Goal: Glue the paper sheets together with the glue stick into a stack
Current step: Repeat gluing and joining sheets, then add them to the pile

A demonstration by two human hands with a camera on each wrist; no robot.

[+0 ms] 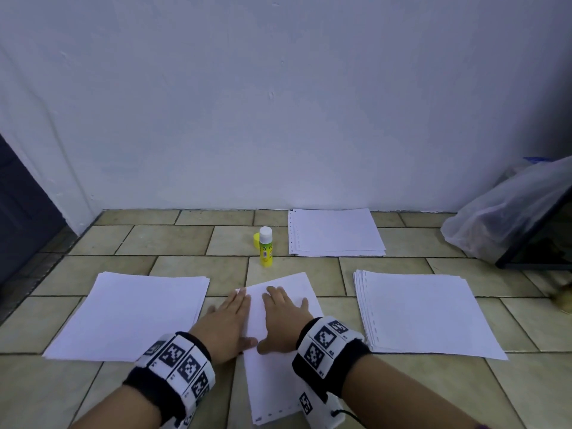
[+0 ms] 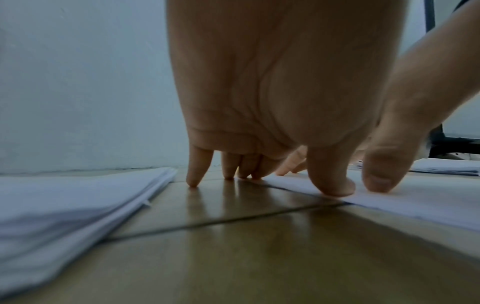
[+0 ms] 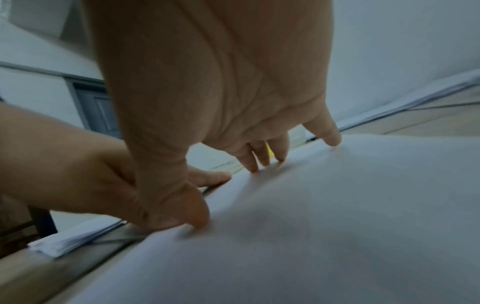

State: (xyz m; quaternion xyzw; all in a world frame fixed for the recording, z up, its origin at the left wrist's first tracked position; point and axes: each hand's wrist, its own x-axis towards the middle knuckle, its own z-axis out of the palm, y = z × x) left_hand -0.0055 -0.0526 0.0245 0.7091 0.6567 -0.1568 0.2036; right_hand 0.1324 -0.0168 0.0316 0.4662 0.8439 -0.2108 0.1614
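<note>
Beige tiled floor (image 1: 192, 239) with dark grout lines across the lower half of the frame, meeting a plain white wall (image 1: 278, 103) above. Dark door (image 1: 21, 212) at the left edge; clear plastic bag (image 1: 507, 218) over a dark frame at the right edge. Center sheet (image 1: 278, 379) at lower middle, pressed flat by left hand (image 1: 226, 326) and right hand (image 1: 284, 320), fingers straight, gripping nothing. Paper stacks at lower left (image 1: 130, 317), lower right (image 1: 424, 314) and upper right of center (image 1: 335, 232). Glue stick (image 1: 266, 246) upright, uncapped, beside its yellow cap (image 1: 256, 240).
</note>
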